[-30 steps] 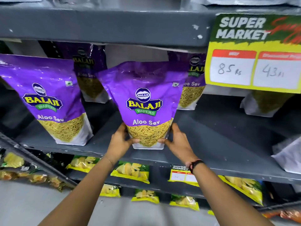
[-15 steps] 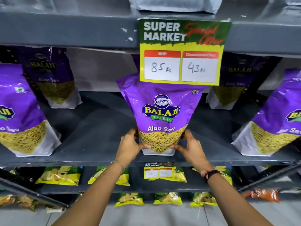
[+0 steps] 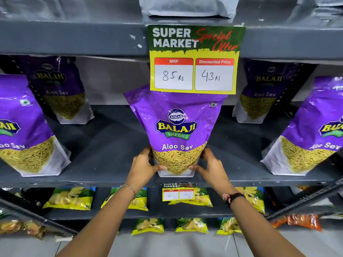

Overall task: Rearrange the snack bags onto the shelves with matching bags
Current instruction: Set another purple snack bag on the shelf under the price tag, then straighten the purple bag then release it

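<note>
Purple Aloo Sev bag (image 3: 176, 130) upright at front of grey shelf (image 3: 104, 160), top tucked behind price card (image 3: 194, 60). Our left hand (image 3: 143, 167) and right hand (image 3: 213, 166) clasp its lower corners, thumbs on front. Matching bags (image 3: 27, 130) flank it both sides. Yellow packs (image 3: 70, 199) on shelf below.

The price card (image 3: 194, 60) hides the centre bag's (image 3: 176, 127) top; lower tag (image 3: 178, 191) figures perhaps unreadable.
</note>
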Demonstrator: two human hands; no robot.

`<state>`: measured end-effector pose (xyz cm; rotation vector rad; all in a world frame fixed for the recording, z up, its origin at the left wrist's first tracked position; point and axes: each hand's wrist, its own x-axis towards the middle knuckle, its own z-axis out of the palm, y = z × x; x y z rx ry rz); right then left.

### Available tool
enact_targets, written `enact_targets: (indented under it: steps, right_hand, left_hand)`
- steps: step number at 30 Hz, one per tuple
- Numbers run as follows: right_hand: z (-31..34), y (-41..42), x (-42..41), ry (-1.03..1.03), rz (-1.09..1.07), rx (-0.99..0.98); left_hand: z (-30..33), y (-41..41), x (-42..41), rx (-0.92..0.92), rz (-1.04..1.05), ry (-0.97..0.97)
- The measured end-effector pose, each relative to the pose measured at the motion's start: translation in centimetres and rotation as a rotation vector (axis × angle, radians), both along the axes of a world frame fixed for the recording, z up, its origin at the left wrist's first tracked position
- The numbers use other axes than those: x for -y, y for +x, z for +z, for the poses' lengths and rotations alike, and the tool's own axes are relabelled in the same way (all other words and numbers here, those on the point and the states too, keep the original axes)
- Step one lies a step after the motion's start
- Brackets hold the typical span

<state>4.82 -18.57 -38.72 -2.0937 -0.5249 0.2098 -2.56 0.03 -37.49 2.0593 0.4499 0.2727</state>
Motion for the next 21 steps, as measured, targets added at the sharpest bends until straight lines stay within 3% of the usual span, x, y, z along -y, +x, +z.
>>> enact_targets:
  steps: [5,8,13,17,19,21]
  right_hand:
    - [0.3,-0.4,0.0,0.032,0.019,-0.038]
    - [1.4,-1.1,0.8,0.131,-0.064,0.061]
    - [7.1,-3.7,2.1,0.502,-0.319,0.407]
    - [14.9,-4.9,2.5,0.646,-0.312,0.717]
    - [19.4,-4.8,2.3,0.695,-0.269,0.834]
    - [23.7,-3.9,1.9,0.682,-0.223,0.897]
  left_hand:
    - [0.1,-0.5,0.0,-0.016,-0.076,0.087]
    - [1.1,-1.3,-0.3,0.063,-0.039,0.154]
    - [5.8,-3.7,-1.4,0.564,0.263,0.290]
    - [13.1,-4.5,-1.9,0.987,0.376,0.463]
    - [17.7,-4.1,-1.5,1.088,0.349,0.496]
    - [22.2,-3.4,-1.0,1.078,0.283,0.482]
